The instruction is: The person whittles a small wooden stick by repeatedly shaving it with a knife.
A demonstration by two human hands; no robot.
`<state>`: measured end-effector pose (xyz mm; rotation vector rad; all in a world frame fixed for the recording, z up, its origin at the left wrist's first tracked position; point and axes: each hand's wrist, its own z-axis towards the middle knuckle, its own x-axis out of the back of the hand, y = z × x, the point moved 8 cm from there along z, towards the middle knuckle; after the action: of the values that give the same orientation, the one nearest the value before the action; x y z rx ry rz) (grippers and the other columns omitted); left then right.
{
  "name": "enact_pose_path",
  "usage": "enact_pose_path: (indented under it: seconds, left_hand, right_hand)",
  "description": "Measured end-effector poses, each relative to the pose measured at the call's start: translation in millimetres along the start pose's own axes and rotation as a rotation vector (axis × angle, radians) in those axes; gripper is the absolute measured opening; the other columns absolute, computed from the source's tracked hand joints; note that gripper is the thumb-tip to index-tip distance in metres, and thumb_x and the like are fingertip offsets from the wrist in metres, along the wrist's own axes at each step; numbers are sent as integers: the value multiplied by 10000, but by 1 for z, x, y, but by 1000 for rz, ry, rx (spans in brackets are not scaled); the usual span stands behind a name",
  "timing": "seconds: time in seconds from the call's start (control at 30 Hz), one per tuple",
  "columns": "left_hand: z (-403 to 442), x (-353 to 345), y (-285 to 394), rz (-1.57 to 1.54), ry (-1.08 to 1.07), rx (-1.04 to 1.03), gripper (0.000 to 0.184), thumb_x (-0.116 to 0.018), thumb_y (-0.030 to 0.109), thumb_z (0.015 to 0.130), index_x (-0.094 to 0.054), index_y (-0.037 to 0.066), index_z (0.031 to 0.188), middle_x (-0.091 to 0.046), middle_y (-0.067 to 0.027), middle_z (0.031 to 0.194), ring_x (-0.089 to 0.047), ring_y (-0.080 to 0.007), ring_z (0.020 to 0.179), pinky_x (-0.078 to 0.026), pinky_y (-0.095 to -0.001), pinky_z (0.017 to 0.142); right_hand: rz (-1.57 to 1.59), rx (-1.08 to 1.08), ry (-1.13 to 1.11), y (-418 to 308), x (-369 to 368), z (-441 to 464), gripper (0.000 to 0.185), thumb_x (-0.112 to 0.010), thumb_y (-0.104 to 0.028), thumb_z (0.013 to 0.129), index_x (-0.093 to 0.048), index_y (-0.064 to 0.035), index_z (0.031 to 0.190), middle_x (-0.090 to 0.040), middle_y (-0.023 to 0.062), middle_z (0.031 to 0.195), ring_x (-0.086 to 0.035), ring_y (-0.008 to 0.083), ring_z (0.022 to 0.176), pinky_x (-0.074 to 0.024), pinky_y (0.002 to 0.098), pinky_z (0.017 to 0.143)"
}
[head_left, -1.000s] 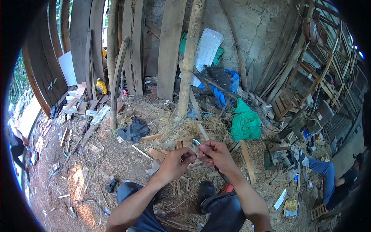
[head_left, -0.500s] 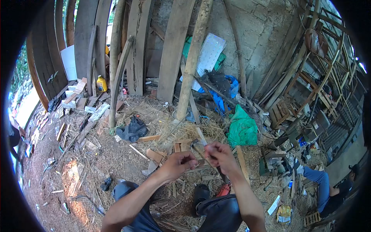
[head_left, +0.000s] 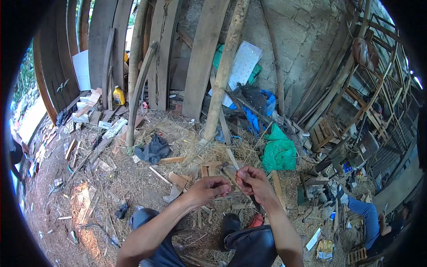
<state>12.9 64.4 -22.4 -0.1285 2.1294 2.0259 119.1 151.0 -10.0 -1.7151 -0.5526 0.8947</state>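
Note:
My left hand (head_left: 208, 188) is raised before my knees, thumb and fingers closed in a pinch. Just right of it, my right hand (head_left: 256, 183) is also closed, fingertips pressed together. Whatever either pinch holds is too small or hidden to name. A hammer (head_left: 234, 180) slants beneath the right hand, its head near the fingertips and its dark grip showing below the palm. Whether that hand touches the handle, I cannot tell. Beyond the hands is a small wooden frame (head_left: 207, 169), and a pale wood strip (head_left: 232, 158) lies past the hammer head.
Wood scraps and straw cover the ground. A black cloth (head_left: 153, 149) lies ahead to the left, a green plastic bag (head_left: 279, 149) to the right. Poles (head_left: 222, 80) and boards (head_left: 200, 66) lean on the wall. Another person's leg (head_left: 365, 218) is at right.
The view has shifted slightly. My right hand has turned a little and its fingers have curled closer together; my left hand remains beside it in a pinch.

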Motion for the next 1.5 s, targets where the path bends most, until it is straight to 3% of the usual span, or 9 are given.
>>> enact_pose_path:
  seconds: [0.03, 0.1, 0.2, 0.43, 0.7, 1.03, 1.13, 1.27, 1.5]
  left_hand:
    - [0, 2, -2, 0, 2, 1, 169, -588, 197, 925, -615, 35, 964, -554, 15, 778, -485, -65, 717, -373, -211, 639]
    - [-2, 0, -4, 79, -42, -33, 152, -569, 161, 929, -622, 21, 955, -577, 16, 765, -499, -69, 711, -400, -232, 676]
    - [-4, -2, -5, 150, -17, -53, 142, -563, 130, 924, -623, 4, 947, -586, 8, 768, -509, -66, 717, -410, -247, 670]
    - [-4, 13, 19, 488, 260, -227, 139, -583, 124, 908, -633, 22, 988, -599, -26, 751, -521, -103, 654, -437, -276, 613]
    - [-6, 10, 26, 617, 362, -432, 102, -612, 53, 860, -638, 25, 955, -624, -80, 762, -536, -135, 618, -436, -285, 584]
    - [-10, 1, 31, 675, 248, -364, 108, -592, 44, 872, -635, 0, 961, -629, -77, 786, -572, -131, 660, -459, -282, 620]
    - [-13, 11, 19, 528, 187, -230, 111, -589, 70, 893, -640, -6, 955, -633, -62, 794, -577, -114, 675, -463, -275, 626]
    - [-7, 19, 0, 532, 166, -141, 143, -578, 103, 917, -636, -22, 956, -628, -37, 804, -568, -91, 690, -461, -262, 631]
    - [-7, 18, 9, 280, 247, -88, 139, -579, 135, 916, -658, 33, 967, -581, 7, 705, -465, -56, 636, -386, -232, 582]
  right_hand:
    - [1, -1, -2, 0, 6, 3, 145, -588, -194, 925, -583, -49, 921, -571, -9, 706, -377, 36, 481, -239, 200, 414]
    - [-63, 182, 310, -17, 49, 5, 149, -579, -202, 931, -586, -53, 929, -571, -7, 711, -368, 35, 475, -238, 200, 409]
    - [19, 256, 436, -38, 83, -6, 152, -579, -209, 931, -590, -57, 943, -573, -7, 717, -360, 33, 471, -243, 195, 412]
    - [-66, 34, 94, 6, -8, 2, 182, -591, -188, 927, -593, -29, 1014, -592, 15, 755, -391, 35, 478, -275, 194, 419]
    - [-98, 66, 122, 0, -7, 4, 177, -598, -198, 925, -598, -35, 994, -595, 11, 745, -390, 34, 478, -287, 189, 427]
    - [-130, 48, 155, -12, 32, 3, 222, -615, -236, 913, -612, -15, 888, -561, -16, 676, -369, 24, 466, -265, 189, 415]
    - [-91, 87, 415, -22, 77, -4, 222, -618, -240, 911, -606, -20, 884, -560, -26, 681, -362, 23, 457, -258, 188, 408]
    - [68, 100, 389, -11, 75, -6, 211, -615, -232, 911, -605, -22, 934, -581, -14, 723, -385, 34, 473, -268, 184, 411]
    - [34, 20, 40, 20, -20, 9, 172, -588, -184, 924, -610, -16, 952, -608, 32, 730, -401, 50, 471, -276, 193, 414]
